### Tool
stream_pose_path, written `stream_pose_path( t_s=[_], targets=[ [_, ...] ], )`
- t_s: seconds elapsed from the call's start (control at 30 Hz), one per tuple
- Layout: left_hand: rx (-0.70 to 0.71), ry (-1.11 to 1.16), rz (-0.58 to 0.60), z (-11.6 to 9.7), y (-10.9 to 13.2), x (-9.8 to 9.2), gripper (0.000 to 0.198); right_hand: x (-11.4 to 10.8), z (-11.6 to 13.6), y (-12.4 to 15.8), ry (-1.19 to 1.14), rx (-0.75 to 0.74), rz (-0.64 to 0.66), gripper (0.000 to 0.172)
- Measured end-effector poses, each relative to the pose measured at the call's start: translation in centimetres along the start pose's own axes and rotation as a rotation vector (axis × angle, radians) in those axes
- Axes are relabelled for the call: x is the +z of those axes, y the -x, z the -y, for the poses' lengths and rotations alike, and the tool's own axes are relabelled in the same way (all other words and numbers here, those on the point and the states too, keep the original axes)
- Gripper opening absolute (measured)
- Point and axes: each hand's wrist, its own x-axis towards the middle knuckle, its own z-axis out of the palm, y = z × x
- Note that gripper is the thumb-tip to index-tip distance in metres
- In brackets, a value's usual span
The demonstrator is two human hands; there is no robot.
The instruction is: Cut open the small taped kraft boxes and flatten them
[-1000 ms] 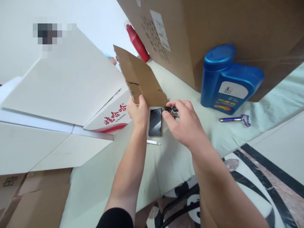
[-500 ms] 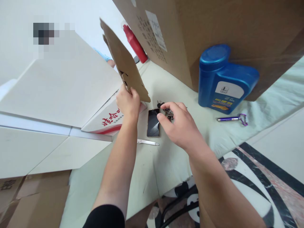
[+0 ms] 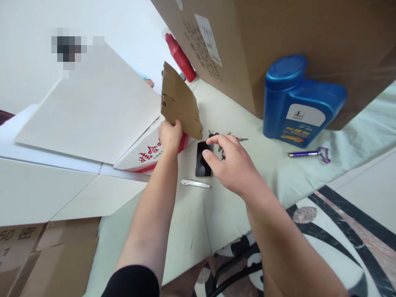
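On table (image 3: 229, 111) | left hand (image 3: 170, 138) pinches upright cardboard (image 3: 179, 105) | right hand (image 3: 230, 165) over keys (image 3: 213, 134), grip unclear

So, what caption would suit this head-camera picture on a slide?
Left hand holds up a cardboard scrap while the right hand reaches for keys beside a phone.

A glossy blue plastic jug with a white label (image 3: 297, 107) is standing well to the right of the right hand (image 3: 230, 165), close in front of a huge brown cardboard box (image 3: 278, 33) that is looming beyond both hands. Nearer than the jug, a slim purple pen torch with a carabiner clip (image 3: 307, 154) is lying on the pale green table cloth (image 3: 235, 206). A thin white stick-like tool (image 3: 196, 184) is lying just left of that hand. A white carton printed with red characters (image 3: 145, 152) is sitting beside the left hand (image 3: 170, 136), and a red plastic bottle (image 3: 180, 57) is poking up beyond it.
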Motion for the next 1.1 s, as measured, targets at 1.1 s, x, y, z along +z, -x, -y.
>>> stream_pose_path(
  t_s=[1.1],
  targets=[
    [0.001, 0.026, 0.059, 0.5, 0.0, 1.9, 0.038, 0.7, -0.9, -0.4, -0.036, 0.005, 0.018, 0.029]
  ],
)
